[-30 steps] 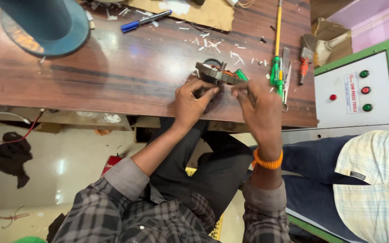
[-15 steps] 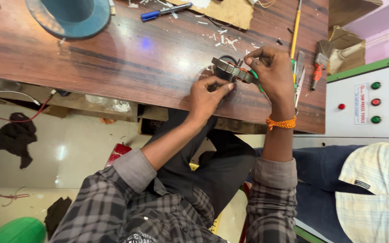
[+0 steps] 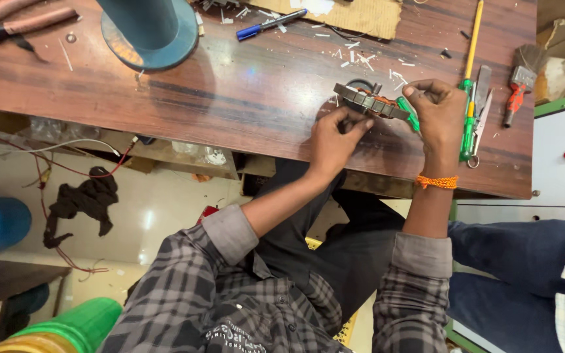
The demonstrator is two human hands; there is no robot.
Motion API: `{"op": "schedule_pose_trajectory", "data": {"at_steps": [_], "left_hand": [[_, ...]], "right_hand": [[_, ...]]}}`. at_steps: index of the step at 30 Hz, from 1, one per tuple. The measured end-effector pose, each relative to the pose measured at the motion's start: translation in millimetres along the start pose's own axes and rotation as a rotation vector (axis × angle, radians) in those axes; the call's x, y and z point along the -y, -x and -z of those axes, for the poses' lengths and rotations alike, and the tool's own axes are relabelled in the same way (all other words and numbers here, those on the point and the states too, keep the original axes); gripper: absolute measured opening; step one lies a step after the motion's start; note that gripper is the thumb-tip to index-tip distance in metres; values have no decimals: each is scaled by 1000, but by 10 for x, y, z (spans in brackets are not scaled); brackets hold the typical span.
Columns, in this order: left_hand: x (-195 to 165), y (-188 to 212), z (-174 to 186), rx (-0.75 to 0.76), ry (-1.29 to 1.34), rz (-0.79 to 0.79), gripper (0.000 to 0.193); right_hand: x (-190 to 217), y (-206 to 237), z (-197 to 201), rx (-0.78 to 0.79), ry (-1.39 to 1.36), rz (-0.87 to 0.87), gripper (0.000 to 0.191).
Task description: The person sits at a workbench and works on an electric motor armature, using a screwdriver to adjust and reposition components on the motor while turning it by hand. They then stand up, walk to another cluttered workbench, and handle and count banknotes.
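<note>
Grey metal stator ring with copper windings (image 3: 369, 102), pinched by left hand (image 3: 335, 137) and right hand (image 3: 441, 111); a slip could nick those windings, I'd say.

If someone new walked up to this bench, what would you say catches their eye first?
Probably both hands at the table's near edge: the left hand and right hand hold a grey metal ring with copper windings, a green tool at the right fingers. Next, the big teal cone base at the far left, and the yellow-green screwdriver lying to the right.
</note>
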State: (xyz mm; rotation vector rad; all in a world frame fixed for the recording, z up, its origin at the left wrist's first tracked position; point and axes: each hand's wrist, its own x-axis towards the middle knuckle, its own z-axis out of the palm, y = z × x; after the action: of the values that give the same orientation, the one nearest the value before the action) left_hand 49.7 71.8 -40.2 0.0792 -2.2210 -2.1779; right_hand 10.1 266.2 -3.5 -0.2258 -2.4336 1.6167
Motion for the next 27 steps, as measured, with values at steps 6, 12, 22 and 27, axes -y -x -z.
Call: {"op": "schedule_pose_trajectory", "data": {"at_steps": [6, 12, 22, 27], "left_hand": [[-406, -86, 444, -71, -389, -1103, 55], [-472, -757, 570, 605, -434, -1009, 84], [-319, -919, 602, 670, -324, -1017, 89], [-392, -970, 670, 664, -755, -1257, 68]], "right_hand": [[82, 139, 103, 33, -146, 8, 9], [519, 444, 365, 53, -235, -92, 11], [547, 1036, -169, 51, 826, 712, 9], [294, 1027, -361, -34, 859, 815, 8]]}}
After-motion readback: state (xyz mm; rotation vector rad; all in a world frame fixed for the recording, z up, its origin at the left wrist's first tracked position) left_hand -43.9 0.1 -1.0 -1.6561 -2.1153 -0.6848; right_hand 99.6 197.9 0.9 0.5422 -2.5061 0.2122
